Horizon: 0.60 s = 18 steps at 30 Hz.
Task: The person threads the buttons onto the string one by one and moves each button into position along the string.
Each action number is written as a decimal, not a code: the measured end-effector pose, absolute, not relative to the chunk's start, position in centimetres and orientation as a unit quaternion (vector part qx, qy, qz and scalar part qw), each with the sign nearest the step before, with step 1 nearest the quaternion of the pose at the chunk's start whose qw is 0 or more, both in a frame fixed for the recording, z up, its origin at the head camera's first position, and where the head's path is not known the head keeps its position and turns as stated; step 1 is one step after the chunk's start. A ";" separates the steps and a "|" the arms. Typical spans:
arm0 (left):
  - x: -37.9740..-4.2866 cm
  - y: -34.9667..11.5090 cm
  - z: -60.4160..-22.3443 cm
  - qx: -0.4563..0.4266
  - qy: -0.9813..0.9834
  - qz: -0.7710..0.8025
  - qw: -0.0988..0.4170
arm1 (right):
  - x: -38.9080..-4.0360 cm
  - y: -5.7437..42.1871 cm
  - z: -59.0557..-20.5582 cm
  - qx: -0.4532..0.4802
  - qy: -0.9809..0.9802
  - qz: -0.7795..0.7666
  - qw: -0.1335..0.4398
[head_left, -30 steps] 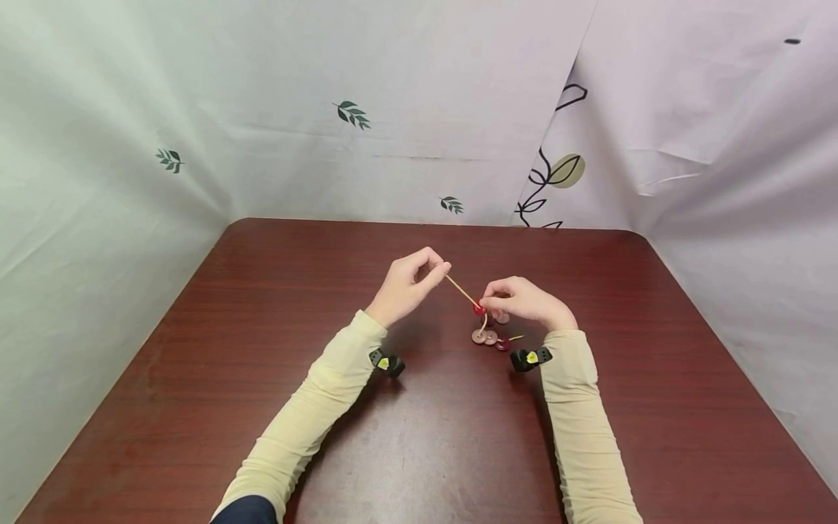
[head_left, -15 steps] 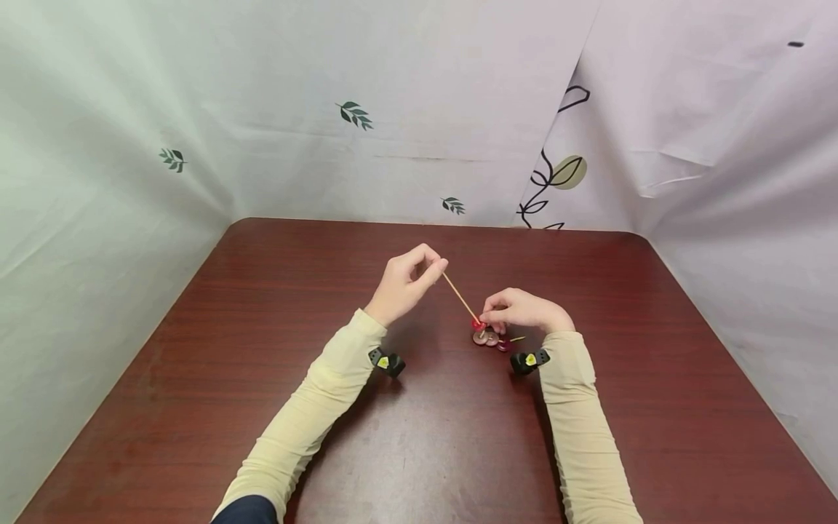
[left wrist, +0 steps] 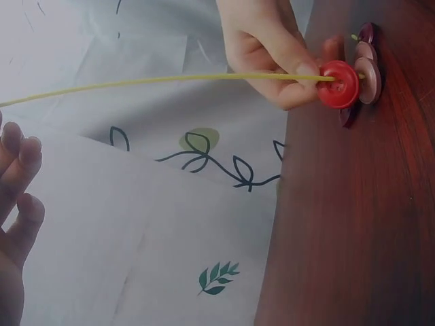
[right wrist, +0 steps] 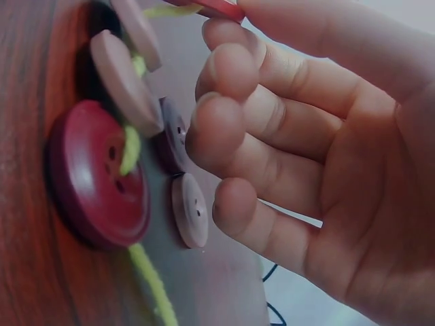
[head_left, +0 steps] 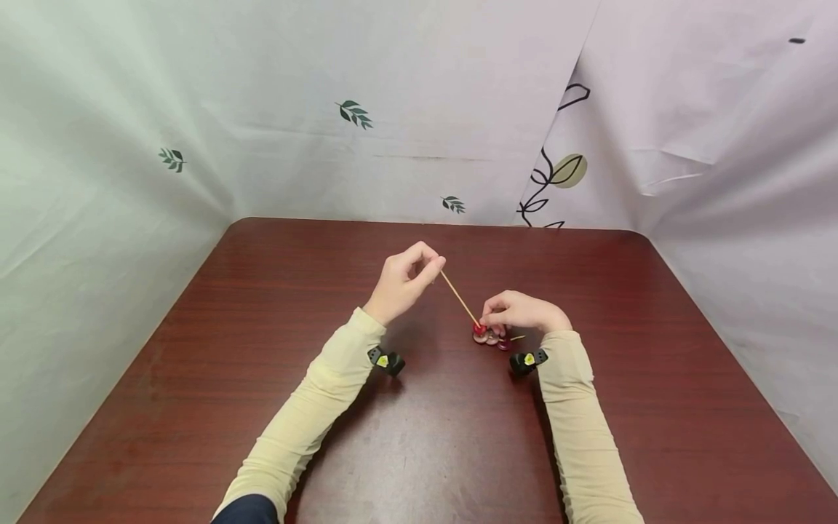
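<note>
Head view: at left we see the left hand (head_left: 401, 285) pinching a yellow cord (head_left: 460, 298) above the tabletop (head_left: 275, 306). Rightward, the taut cord slopes down through a red button (left wrist: 344, 96). Just beside it we find two pink buttons (head_left: 491, 340), then a maroon button (head_left: 503, 345), threaded near the tabletop. Rightmost, the right hand (head_left: 524, 311) pinches the red button's edge.

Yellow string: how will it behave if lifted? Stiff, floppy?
Probably floppy: the yellow string bends where it enters the dark red button. Likely grippy rather than slippery: it looks matte and fuzzy there. The red button may slide along it if the right hand lets go, since the string appears to run through a hole in it.
</note>
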<state>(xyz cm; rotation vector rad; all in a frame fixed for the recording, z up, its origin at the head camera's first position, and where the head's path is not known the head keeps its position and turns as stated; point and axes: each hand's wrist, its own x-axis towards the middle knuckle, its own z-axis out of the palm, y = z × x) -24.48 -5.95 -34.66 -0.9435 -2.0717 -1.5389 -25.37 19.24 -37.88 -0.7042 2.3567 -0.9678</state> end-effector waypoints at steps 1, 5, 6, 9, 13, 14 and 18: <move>-24.5 -6.0 -34.6 -0.336 -0.739 -0.551 0.196 | -25.4 19.3 -37.9 -0.261 0.863 -0.354 0.249; -24.4 -6.0 -34.5 -0.338 -0.734 -0.554 0.201 | -25.6 19.3 -38.2 -0.265 0.861 -0.347 0.261; -24.4 -6.0 -34.6 -0.339 -0.733 -0.555 0.201 | -25.6 19.3 -38.2 -0.265 0.861 -0.345 0.264; -24.5 -6.0 -34.6 -0.344 -0.731 -0.553 0.203 | -25.6 19.2 -38.3 -0.258 0.863 -0.342 0.268; -24.6 -5.9 -34.7 -0.356 -0.730 -0.549 0.197 | -25.6 19.2 -38.1 -0.252 0.872 -0.337 0.251; -24.6 -5.9 -34.8 -0.360 -0.730 -0.547 0.197 | -25.5 19.2 -38.0 -0.250 0.875 -0.337 0.242; -24.5 -5.8 -34.7 -0.368 -0.729 -0.543 0.196 | -25.2 19.1 -37.0 -0.248 0.879 -0.357 0.194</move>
